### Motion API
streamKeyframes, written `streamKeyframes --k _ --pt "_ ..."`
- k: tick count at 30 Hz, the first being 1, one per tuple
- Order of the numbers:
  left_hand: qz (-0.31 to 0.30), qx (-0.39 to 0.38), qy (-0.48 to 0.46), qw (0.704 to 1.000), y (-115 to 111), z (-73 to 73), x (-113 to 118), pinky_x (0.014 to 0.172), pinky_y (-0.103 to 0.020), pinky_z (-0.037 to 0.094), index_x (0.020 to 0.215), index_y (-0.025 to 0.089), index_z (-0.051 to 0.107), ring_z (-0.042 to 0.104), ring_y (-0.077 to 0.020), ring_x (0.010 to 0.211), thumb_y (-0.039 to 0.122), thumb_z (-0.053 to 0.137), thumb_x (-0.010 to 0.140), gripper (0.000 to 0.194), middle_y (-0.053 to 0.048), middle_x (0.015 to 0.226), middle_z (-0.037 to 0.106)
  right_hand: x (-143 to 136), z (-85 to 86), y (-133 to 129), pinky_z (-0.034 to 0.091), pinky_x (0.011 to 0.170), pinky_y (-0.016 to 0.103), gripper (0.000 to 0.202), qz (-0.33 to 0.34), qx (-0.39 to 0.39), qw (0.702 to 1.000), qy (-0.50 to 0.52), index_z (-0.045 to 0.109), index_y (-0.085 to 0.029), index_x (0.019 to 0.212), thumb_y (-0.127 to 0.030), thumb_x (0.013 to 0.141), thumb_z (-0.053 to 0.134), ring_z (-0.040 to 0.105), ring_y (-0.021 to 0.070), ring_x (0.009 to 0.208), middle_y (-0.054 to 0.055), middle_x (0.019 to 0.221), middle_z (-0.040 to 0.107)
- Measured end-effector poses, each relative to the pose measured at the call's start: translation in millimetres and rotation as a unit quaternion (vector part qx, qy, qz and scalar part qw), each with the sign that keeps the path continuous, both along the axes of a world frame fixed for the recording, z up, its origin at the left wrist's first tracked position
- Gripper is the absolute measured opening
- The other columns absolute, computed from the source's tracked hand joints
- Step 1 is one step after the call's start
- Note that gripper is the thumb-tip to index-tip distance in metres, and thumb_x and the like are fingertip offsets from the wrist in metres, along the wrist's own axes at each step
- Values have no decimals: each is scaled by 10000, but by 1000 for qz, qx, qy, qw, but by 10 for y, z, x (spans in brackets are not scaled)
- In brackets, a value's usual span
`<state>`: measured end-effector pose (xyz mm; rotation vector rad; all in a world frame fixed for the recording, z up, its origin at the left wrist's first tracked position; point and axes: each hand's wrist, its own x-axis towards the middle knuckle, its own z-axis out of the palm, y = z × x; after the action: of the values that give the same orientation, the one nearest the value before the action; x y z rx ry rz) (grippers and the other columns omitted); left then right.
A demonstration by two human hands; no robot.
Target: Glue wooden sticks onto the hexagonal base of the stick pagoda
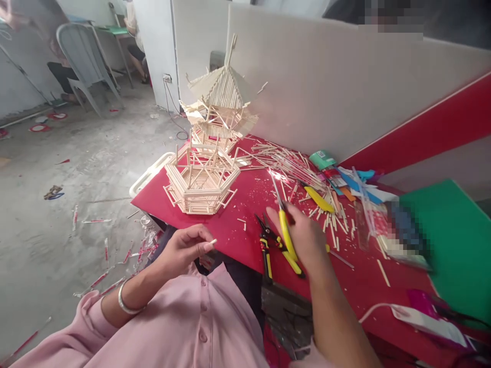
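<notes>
My left hand (192, 245) is at the table's front edge, thumb and fingers pinching a short pale stick (213, 242). On the right, my right hand (301, 232) is closed around yellow-handled pliers (286, 230), whose jaws point up and away. Black and yellow cutters (268, 245) lie open on the red table (226, 225), just left of that hand. A hexagonal stick frame (201, 179) stands beyond my left hand, touched by neither hand. Behind it rises a pagoda-like stick model (222, 92) with tiered roofs.
Loose sticks (291, 161) are heaped at the back. A yellow-handled tool (319, 199), packets (333, 176) and a green board (452, 240) lie to the right. A white power strip (429, 324) sits at the front right. Two people and a chair (82, 56) are at the far left.
</notes>
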<state>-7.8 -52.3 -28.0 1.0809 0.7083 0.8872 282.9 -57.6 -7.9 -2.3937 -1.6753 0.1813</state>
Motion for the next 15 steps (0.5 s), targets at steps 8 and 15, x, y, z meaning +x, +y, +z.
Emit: streamKeyframes --k 8,15 --pt "165 -39 -101 980 104 248 -121 433 -156 470 774 137 668 614 -94 529 298 828 726 232 -9 667 667 184 -69 1195 479 835 415 509 62 -67 992 -83 605 -130 1308 -349 848 615 644 331 1042 207 1117 702" --pt "180 -9 -133 975 217 282 -75 447 -198 558 778 136 670 708 -161 626 237 783 776 152 -69 812 729 -367 167 248 559 824 358 352 206 67 923 318 671 -247 1167 -452 888 608 698 228 945 78 1063 741"
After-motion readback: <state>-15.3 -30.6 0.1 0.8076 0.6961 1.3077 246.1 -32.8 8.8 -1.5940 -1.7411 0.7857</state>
